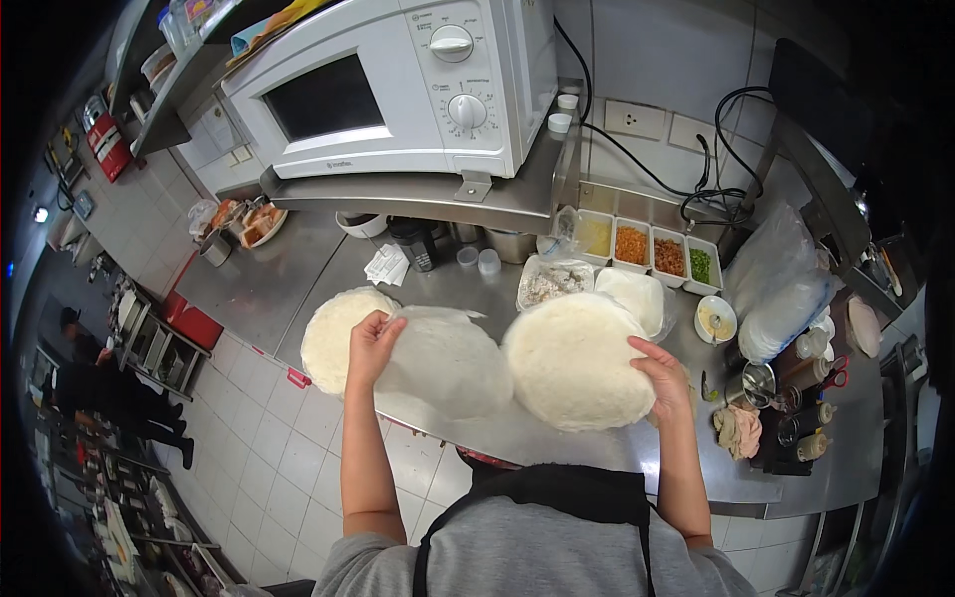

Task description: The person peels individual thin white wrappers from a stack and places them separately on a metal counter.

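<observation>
Between thumb and fingers, my left hand (375, 345) pinches the upper left edge of a translucent sheet (448, 366), which hangs over the steel counter (537, 448). A pale round flatbread or dough disc (328, 339) lies behind that hand at the left. My right hand (662, 373) grips the right edge of another pale dough disc (578, 362), thumb on top and the other fingers partly hidden. The sheet's right edge meets this disc's left side. Behind the disc are a tray of white flour-like stuff (554, 282) and a white square container (634, 295).
A white microwave (388, 89) stands on a steel shelf above the counter. Small tubs of chopped toppings (669, 255) line the back. At the right are a bowl with a spoon (715, 321), bottles (813, 446) and a crumpled cloth (737, 431). A person (112, 388) stands far left.
</observation>
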{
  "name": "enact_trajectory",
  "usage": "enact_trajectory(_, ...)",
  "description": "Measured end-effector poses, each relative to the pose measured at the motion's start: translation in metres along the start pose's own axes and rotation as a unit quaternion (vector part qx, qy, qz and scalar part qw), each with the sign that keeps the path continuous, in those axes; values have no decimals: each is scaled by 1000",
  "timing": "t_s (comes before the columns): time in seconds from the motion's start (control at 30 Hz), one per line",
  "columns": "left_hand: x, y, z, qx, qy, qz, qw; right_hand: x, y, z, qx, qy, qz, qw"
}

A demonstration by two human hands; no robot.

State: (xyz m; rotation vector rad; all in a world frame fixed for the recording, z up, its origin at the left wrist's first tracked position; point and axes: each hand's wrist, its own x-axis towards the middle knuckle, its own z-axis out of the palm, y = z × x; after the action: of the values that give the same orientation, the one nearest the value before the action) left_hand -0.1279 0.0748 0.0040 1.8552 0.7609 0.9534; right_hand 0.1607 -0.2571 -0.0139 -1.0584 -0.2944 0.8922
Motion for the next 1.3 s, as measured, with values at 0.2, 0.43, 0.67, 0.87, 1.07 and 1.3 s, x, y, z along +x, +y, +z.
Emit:
enact_trajectory(0.2,-12,-38,-28,78,-10,-24,997,5,60,-69,-330,146,-18,933)
enact_trajectory(0.43,-29,51,-3,86,-77,26,993,13,71,35,-546,8,-320,775)
enact_trajectory(0.67,17,33,-80,-111,61,-9,992,65,142,190,-54,-258,26,964)
enact_trajectory(0.87,59,-116,-174,-69,111,-158,979,156,189,318,-74,-232,101,965)
enact_trajectory(1.07,45,-173,-177,-40,52,-292,954,202,273,304,-343,-81,-104,930)
enact_trajectory(1.3,86,-124,-212,-127,-60,-106,984,174,190,364,-350,-175,-163,906)
